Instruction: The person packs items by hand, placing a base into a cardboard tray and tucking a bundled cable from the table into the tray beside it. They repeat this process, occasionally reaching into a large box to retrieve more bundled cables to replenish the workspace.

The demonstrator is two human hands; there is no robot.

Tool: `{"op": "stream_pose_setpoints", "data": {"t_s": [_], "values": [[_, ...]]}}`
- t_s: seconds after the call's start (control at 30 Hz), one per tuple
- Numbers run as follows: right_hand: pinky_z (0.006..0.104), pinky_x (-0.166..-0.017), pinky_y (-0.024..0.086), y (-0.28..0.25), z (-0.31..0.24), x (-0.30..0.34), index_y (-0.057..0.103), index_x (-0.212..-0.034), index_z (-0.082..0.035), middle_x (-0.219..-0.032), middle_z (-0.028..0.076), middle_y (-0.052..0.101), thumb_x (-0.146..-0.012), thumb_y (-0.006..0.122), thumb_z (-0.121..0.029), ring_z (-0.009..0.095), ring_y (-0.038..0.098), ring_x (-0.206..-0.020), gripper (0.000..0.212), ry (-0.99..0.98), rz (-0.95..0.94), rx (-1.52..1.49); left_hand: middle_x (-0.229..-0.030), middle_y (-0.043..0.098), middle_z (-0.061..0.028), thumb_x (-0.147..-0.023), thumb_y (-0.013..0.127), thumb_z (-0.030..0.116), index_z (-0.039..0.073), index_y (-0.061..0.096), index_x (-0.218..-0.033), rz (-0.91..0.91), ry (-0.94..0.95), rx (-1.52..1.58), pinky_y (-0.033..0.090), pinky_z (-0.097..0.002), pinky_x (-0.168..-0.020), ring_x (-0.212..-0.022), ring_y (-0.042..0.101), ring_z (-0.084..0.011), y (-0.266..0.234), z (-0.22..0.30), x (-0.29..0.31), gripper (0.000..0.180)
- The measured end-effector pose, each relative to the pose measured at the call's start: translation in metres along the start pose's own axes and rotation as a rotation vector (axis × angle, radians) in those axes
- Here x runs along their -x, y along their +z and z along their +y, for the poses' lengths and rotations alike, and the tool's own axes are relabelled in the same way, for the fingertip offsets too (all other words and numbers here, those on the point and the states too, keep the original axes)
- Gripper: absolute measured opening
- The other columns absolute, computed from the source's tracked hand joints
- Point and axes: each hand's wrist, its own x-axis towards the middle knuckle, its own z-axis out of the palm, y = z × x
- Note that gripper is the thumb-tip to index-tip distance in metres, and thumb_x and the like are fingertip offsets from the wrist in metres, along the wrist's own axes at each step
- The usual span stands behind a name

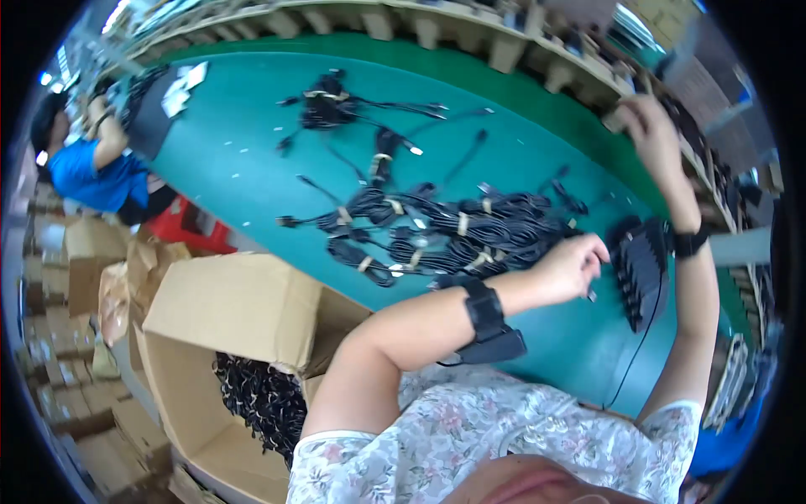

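Bundled cables (pixel 466 227) lie across the middle of the counter (pixel 252 118), with another cable heap (pixel 329 109) behind them. The left hand (pixel 567 270) is at the bundles' right end, between them and a block (pixel 642 273). The right hand (pixel 651 134) is near the shelf (pixel 483 21) along the far edge. Before the counter, leftward, a carton (pixel 227 302) has more cables (pixel 260 403) inside.

pale floral shirt (pixel 470 412), 2 black wrist straps (pixel 484 309)
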Motion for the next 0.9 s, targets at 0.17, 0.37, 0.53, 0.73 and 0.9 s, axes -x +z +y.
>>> {"op": "stream_pose_setpoints", "data": {"t_s": [0.17, 0.37, 0.53, 0.73, 0.9], "values": [[0.0360, -0.072, 0.045, 0.017, -0.160, 0.003, 0.057, -0.092, -0.002, -0.086, 0.014, 0.056, -0.078, 0.062, -0.019, 0.032, 0.056, -0.084, 0.023, -0.367, -0.486, -0.286, -0.065, 0.055, -0.0097, -0.071, 0.052, -0.005, -0.002, 0.051, -0.091, -0.005, -0.076, -0.115, 0.045, -0.0312, -0.042, -0.050, 0.056, -0.0171, 0.001, -0.005, 0.003, 0.020], [0.0357, -0.070, 0.046, 0.022, -0.176, 0.019, 0.057, -0.090, -0.002, -0.086, 0.014, 0.057, -0.078, 0.063, -0.021, 0.033, 0.056, -0.083, 0.023, -0.416, -0.786, -0.233, -0.058, 0.054, -0.0118, -0.072, 0.050, -0.003, -0.001, 0.052, -0.074, -0.032, -0.002, 0.117, 0.044, -0.0340, -0.036, -0.042, 0.055, -0.0227, 0.015, -0.028, -0.007, 0.003], [0.0322, -0.065, 0.046, -0.003, -0.169, 0.028, 0.055, -0.089, 0.000, -0.084, 0.013, 0.058, -0.082, 0.059, -0.020, 0.025, 0.057, -0.075, 0.022, -0.220, -0.614, -0.220, -0.069, 0.056, -0.0126, -0.076, 0.049, 0.000, -0.002, 0.042, -0.109, -0.071, 0.087, 0.128, 0.043, -0.0287, -0.036, -0.043, 0.056, -0.0204, 0.005, 0.007, 0.000, 0.034], [0.0230, -0.055, 0.042, -0.022, -0.114, 0.050, 0.050, -0.099, -0.005, -0.072, 0.004, 0.055, -0.094, 0.044, -0.021, 0.011, 0.050, -0.056, 0.018, 0.410, -0.108, -1.013, -0.071, 0.056, -0.0089, -0.085, 0.054, 0.016, -0.001, 0.046, -0.100, -0.064, 0.143, 0.395, 0.044, -0.0227, -0.043, -0.053, 0.059, -0.0155, 0.000, 0.033, 0.009, 0.023], [0.0193, -0.050, 0.037, -0.070, -0.093, 0.077, 0.048, -0.101, -0.008, -0.069, 0.000, 0.051, -0.095, 0.043, -0.022, 0.007, 0.045, -0.051, 0.016, 0.461, -0.107, -1.211, -0.072, 0.056, -0.0091, -0.089, 0.051, 0.022, 0.001, 0.047, -0.101, -0.095, 0.140, 0.600, 0.044, -0.0209, -0.043, -0.054, 0.060, -0.0147, -0.011, 0.062, 0.014, 0.024]]}}
